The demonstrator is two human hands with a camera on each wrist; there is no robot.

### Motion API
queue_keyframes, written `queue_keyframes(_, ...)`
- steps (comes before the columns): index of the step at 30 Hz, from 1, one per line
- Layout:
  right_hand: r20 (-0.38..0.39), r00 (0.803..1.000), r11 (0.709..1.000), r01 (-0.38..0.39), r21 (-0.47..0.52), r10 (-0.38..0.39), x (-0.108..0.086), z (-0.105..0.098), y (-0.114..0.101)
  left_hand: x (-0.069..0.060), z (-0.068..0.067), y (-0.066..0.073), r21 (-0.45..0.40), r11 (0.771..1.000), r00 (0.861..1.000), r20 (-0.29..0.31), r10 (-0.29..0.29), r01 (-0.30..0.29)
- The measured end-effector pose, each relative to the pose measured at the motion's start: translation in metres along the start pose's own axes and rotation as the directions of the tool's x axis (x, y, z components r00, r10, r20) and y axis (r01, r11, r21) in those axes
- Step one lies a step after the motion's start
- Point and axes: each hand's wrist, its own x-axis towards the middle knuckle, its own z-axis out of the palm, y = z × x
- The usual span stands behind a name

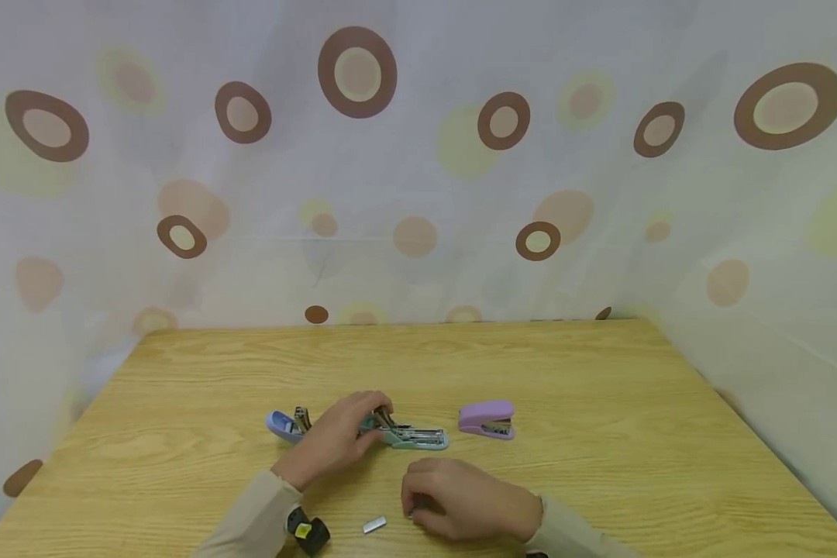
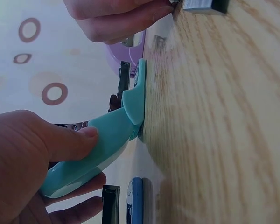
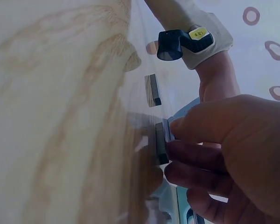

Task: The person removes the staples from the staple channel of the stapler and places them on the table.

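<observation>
My left hand [image 1: 342, 434] grips the raised cover of an opened teal stapler [image 2: 109, 140], its thumb lying along the outside. The stapler's base with the metal magazine [image 1: 418, 436] rests on the table, pointing right. Nearer to me, my right hand [image 1: 460, 500] is low over the table. In the right wrist view its thumb and fingers pinch a thin silver staple strip [image 3: 166, 128]. Right beside that lies a thicker block of staples [image 3: 161, 144], partly hidden by the fingers. Another block of staples [image 1: 374, 525] lies between the hands.
An opened blue stapler [image 1: 282, 426] stands left, partly behind the left hand. To the right is a closed-looking purple stapler [image 1: 487, 418]. The wooden table [image 1: 565, 372] meets a patterned curtain [image 1: 418, 186] at its back and sides.
</observation>
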Motion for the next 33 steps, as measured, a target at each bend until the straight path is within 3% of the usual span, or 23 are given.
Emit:
queue_keyframes(9,-0.067,0.995,0.997,-0.067,0.044,0.07,-0.005,-0.013,0.005,-0.001,0.001,0.002,0.04,0.999,1.0,0.014,-0.02,0.019)
queue_keyframes(18,-0.201,0.977,0.998,-0.065,0.02,0.068,-0.011,-0.037,0.014,0.0,0.002,0.001,0.072,0.997,1.0,-0.001,0.003,-0.003)
queue_keyframes(28,-0.329,0.94,0.996,-0.093,-0.001,0.088,-0.026,-0.061,0.031,0.008,-0.004,0.01,0.106,0.994,0.996,-0.085,0.015,-0.006)
queue_keyframes(33,-0.378,0.918,0.993,-0.119,0.016,0.116,-0.035,-0.071,0.039,0.017,-0.005,0.016,0.179,0.982,0.982,-0.163,0.098,-0.068)
